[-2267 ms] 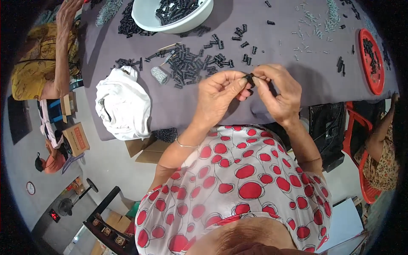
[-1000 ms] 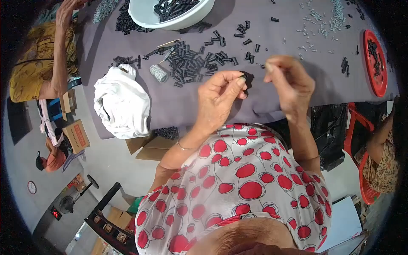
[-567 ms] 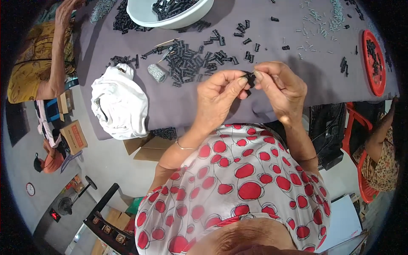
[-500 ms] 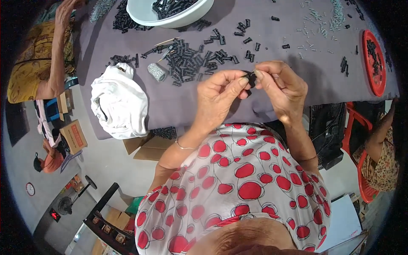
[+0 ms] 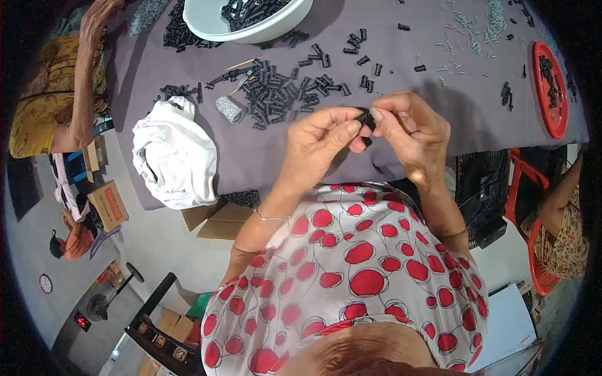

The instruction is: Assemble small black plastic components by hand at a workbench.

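Observation:
Near the table's front edge, a small black plastic part (image 5: 366, 119) is pinched between the thumb and fingers of my left hand (image 5: 320, 141). Thumb and forefinger of my right hand (image 5: 415, 128) close on the same part from the other side. Its finer details are hidden by my fingertips. Just beyond my left hand lies a loose pile of short black plastic pieces (image 5: 273, 91). A grey speckled cylinder (image 5: 229, 109) stands by that pile, and a thin tool with a yellowish tip (image 5: 241, 66) lies at its far side.
White crumpled cloth (image 5: 175, 156) lies on the left table edge. A white basin (image 5: 251, 34) of black pieces stands at the back. Small springs (image 5: 464, 31) are scattered back right, near a red tray (image 5: 550, 94). Another person's arm (image 5: 84, 81) reaches in at left; someone sits at right.
My right hand has shifted very slightly left and its fingertips have tilted on the black part. Both hands stay together; the whole view has moved a little.

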`<state>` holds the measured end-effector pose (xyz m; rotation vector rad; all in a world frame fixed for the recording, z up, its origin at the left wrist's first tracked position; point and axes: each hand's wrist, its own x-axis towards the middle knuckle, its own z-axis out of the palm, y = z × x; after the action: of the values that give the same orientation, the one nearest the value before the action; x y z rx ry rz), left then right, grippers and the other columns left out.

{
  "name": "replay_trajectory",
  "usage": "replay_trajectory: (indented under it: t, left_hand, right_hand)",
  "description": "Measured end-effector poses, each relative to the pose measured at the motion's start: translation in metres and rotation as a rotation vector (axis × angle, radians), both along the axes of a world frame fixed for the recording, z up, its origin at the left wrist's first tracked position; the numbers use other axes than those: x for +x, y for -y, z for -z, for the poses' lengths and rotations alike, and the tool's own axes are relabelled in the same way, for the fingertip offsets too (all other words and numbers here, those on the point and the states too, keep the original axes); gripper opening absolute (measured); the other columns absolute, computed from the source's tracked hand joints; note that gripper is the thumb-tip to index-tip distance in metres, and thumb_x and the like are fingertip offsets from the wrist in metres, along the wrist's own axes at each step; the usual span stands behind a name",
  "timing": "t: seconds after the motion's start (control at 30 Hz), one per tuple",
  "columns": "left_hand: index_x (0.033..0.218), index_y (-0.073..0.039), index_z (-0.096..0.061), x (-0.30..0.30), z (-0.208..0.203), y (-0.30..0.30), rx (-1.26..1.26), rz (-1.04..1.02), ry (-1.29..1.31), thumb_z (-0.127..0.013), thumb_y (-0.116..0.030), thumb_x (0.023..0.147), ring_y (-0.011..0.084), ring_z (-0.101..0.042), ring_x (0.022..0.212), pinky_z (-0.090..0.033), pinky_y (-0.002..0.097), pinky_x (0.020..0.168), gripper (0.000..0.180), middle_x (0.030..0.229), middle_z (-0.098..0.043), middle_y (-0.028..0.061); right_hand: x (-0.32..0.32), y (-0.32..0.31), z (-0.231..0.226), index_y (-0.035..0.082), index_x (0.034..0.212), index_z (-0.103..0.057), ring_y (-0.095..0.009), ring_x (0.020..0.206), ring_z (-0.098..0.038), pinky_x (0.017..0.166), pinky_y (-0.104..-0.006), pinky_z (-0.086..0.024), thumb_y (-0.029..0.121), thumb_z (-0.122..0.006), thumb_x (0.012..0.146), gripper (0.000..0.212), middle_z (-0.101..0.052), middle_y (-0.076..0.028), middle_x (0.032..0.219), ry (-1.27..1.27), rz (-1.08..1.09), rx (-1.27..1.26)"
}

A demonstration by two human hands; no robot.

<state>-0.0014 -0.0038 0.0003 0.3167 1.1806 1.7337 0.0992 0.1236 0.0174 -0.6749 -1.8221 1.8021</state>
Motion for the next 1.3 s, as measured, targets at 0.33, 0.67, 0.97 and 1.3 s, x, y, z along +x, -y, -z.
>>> replay_trajectory:
  t: [0.33, 0.67, 0.97, 1.3]
  left_hand:
    - [0.108, 0.003, -0.061, -0.009, -0.005, 0.002, -0.076, 0.097, 0.02, -0.057, -0.014, 0.092, 0.0183, -0.063, 0.068, -0.054, 0.0293, 0.066, 0.024, 0.088, -0.067, 0.015]
    - [0.106, 0.006, -0.06, -0.005, -0.006, -0.001, -0.071, 0.057, 0.032, -0.056, -0.009, 0.092, 0.0112, -0.06, 0.069, -0.051, 0.0228, 0.064, 0.021, 0.087, -0.065, 0.0102]
    - [0.102, 0.005, -0.061, 0.008, -0.001, -0.003, -0.101, -0.034, -0.212, -0.055, -0.009, 0.093, 0.0079, -0.057, 0.067, -0.048, 0.0203, 0.061, 0.018, 0.083, -0.064, 0.0058]
    - [0.1, 0.005, -0.063, 0.002, -0.007, -0.002, -0.12, -0.059, -0.113, -0.056, -0.008, 0.092, 0.0093, -0.059, 0.069, -0.05, 0.0216, 0.064, 0.017, 0.082, -0.064, 0.0054]
  right_hand:
    - [-0.002, -0.001, 0.003, 0.0, 0.088, -0.062, -0.008, 0.065, -0.061, 0.057, -0.0208, -0.05, 0.0, -0.064, 0.081, 0.007, -0.064, -0.004, 0.073, 0.03, 0.01, -0.02]
    - [-0.002, -0.004, 0.007, 0.0, 0.086, -0.061, -0.012, 0.066, -0.064, 0.057, -0.024, -0.052, -0.002, -0.064, 0.079, 0.007, -0.065, -0.007, 0.075, -0.002, -0.009, 0.112]
    - [-0.003, 0.0, 0.011, 0.0, 0.085, -0.062, -0.014, 0.064, -0.064, 0.057, -0.0253, -0.052, -0.001, -0.064, 0.079, 0.007, -0.064, -0.008, 0.075, 0.0, -0.025, 0.079]
    - [-0.003, 0.013, 0.017, -0.003, 0.101, -0.059, -0.017, 0.072, -0.063, 0.065, -0.026, -0.052, -0.01, -0.067, 0.071, 0.032, -0.061, -0.014, 0.096, -0.119, 0.022, 0.51]
